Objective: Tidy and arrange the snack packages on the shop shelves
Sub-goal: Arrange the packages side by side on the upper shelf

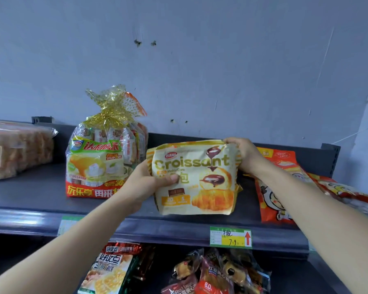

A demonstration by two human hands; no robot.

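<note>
Far left of the croissant bag [196, 177], a clear-wrapped bread pack [17, 151] lies on the top shelf [30, 187]. Just left of the bag, the ribbon-tied pie bag [102, 158] stands upright.

Here's the left hand [149, 183], clamped on the bag's left edge, thumb across the front and fingers hidden behind. The bag is upright and facing forward between the two hands, with its bottom near the shelf's front lip. Whether it is resting there or just clear, I can't tell.

The right hand [244, 153] pinches the bag's top right corner. Right of the bag, orange packs [272, 198] lie flat and askew.

This looks like the placing step, setting the bag into the gap. The next move calls for easing it back, squaring it beside the pie bag, and letting go gently, because a soft bag like this may slump.
</note>
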